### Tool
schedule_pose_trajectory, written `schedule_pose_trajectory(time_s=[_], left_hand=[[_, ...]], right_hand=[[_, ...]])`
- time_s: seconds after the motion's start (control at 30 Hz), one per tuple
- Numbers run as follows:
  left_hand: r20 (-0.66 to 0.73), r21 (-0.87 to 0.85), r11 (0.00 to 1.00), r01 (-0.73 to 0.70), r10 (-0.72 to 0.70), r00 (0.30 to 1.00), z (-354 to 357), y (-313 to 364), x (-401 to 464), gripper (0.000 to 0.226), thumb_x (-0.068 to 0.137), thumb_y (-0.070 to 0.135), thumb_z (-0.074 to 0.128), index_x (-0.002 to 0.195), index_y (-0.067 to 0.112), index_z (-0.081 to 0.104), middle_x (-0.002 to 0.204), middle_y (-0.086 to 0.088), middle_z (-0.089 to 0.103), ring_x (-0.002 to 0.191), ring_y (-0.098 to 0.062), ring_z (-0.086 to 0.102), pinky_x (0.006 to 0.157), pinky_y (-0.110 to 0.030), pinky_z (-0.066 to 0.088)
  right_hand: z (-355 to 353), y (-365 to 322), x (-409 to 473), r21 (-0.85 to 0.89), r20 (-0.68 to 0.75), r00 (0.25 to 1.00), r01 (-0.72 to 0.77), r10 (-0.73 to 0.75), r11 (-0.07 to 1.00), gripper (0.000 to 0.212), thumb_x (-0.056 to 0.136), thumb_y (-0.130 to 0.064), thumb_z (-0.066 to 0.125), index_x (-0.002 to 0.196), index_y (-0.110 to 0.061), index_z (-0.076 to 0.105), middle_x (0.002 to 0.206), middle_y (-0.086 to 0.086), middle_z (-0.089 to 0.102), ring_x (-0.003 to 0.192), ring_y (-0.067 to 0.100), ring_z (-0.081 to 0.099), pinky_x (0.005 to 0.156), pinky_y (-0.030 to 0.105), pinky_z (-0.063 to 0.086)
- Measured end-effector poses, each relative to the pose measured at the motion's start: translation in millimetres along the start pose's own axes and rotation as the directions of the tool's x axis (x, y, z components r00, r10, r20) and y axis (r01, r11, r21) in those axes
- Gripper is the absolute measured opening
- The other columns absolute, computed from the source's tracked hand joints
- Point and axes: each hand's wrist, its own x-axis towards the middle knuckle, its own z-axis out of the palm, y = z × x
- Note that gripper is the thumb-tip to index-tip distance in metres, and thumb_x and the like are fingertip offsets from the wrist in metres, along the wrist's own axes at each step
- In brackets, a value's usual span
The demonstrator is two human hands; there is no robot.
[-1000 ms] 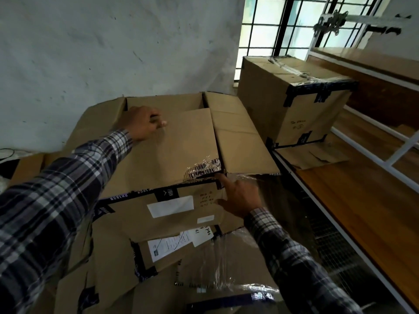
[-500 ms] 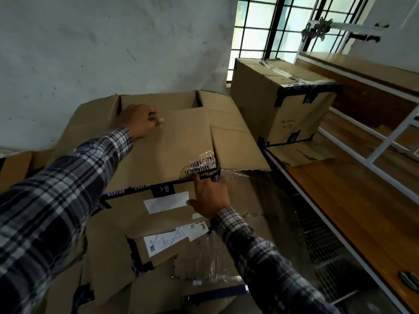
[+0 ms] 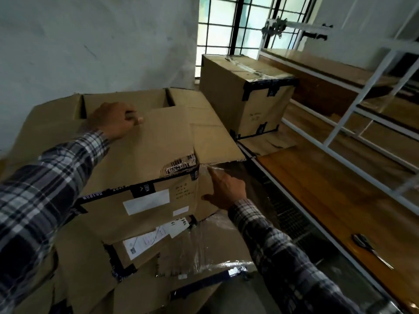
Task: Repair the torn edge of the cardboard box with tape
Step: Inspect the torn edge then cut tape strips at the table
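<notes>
The cardboard box [image 3: 140, 155] sits atop a heap of flattened cartons against a pale wall, beside a taped carton [image 3: 247, 96] and a wooden shelf [image 3: 328, 200]. The left hand [image 3: 113, 120], fingers curled over the top flap's far edge, grips it. The right hand [image 3: 226, 189], fingers straight, presses clear tape [image 3: 179, 165] at the box's torn near corner. Scissors [image 3: 371, 249] lie on the shelf.
</notes>
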Motion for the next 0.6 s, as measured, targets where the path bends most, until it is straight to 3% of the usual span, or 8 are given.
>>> schedule_pose_trajectory(time_s=[0.1, 0.2, 0.27, 0.37, 0.47, 0.6], left_hand=[[-0.039, 0.13, 0.991, 0.006, -0.001, 0.999, 7, 10, -1, 0.052, 0.093, 0.058, 0.058, 0.132, 0.025, 0.064, 0.136, -0.014, 0.066, 0.122, -0.041, 0.061, 0.108, -0.061, 0.045], [-0.111, 0.238, 0.971, -0.034, 0.062, 0.992, 22, 40, -14, 0.054, 0.093, 0.041, 0.065, 0.141, 0.021, 0.053, 0.146, -0.015, 0.055, 0.13, -0.04, 0.052, 0.11, -0.062, 0.036], [-0.122, 0.223, 0.971, -0.09, 0.12, 0.985, 36, 71, -32, 0.062, 0.092, 0.031, 0.068, 0.148, 0.017, 0.046, 0.15, -0.016, 0.046, 0.133, -0.04, 0.046, 0.111, -0.059, 0.031], [-0.041, 0.183, 0.964, -0.193, 0.203, 0.978, 67, 113, -59, 0.058, 0.095, 0.03, 0.068, 0.148, 0.018, 0.049, 0.15, -0.012, 0.047, 0.132, -0.037, 0.048, 0.108, -0.056, 0.038], [0.049, 0.157, 0.941, -0.299, 0.295, 0.954, 107, 162, -83, 0.051, 0.093, 0.03, 0.07, 0.14, 0.015, 0.056, 0.145, -0.007, 0.052, 0.125, -0.035, 0.055, 0.101, -0.052, 0.047], [0.083, 0.106, 0.926, -0.362, 0.354, 0.931, 164, 260, -117, 0.044, 0.098, 0.033, 0.064, 0.14, 0.02, 0.057, 0.143, -0.004, 0.055, 0.124, -0.031, 0.056, 0.097, -0.047, 0.044]], right_hand=[[10, 21, -16, 0.019, 0.051, 0.998, -0.048, 0.047, 0.999, 0.102, 0.09, -0.062, 0.073, 0.166, -0.032, 0.012, 0.132, 0.014, 0.066, 0.109, 0.033, 0.069, 0.083, 0.042, 0.057], [17, 43, -31, 0.054, 0.043, 0.995, -0.089, 0.087, 0.995, 0.102, 0.091, -0.061, 0.073, 0.167, -0.029, 0.013, 0.137, 0.015, 0.062, 0.113, 0.033, 0.067, 0.086, 0.042, 0.056], [18, 61, -41, 0.076, 0.026, 0.994, -0.105, 0.104, 0.992, 0.101, 0.092, -0.062, 0.071, 0.167, -0.029, 0.013, 0.137, 0.015, 0.062, 0.112, 0.033, 0.067, 0.085, 0.042, 0.055], [16, 91, -55, 0.124, -0.022, 0.991, -0.132, 0.136, 0.984, 0.1, 0.09, -0.063, 0.072, 0.165, -0.032, 0.014, 0.123, 0.011, 0.067, 0.097, 0.029, 0.067, 0.079, 0.041, 0.057], [10, 135, -75, 0.119, -0.048, 0.988, -0.14, 0.147, 0.983, 0.098, 0.092, -0.063, 0.07, 0.165, -0.032, 0.013, 0.111, 0.008, 0.066, 0.08, 0.023, 0.059, 0.065, 0.034, 0.045], [4, 225, -117, 0.093, -0.035, 0.982, -0.181, 0.185, 0.979, 0.099, 0.094, -0.064, 0.065, 0.167, -0.028, 0.008, 0.114, 0.011, 0.068, 0.095, 0.031, 0.069, 0.072, 0.039, 0.052]])
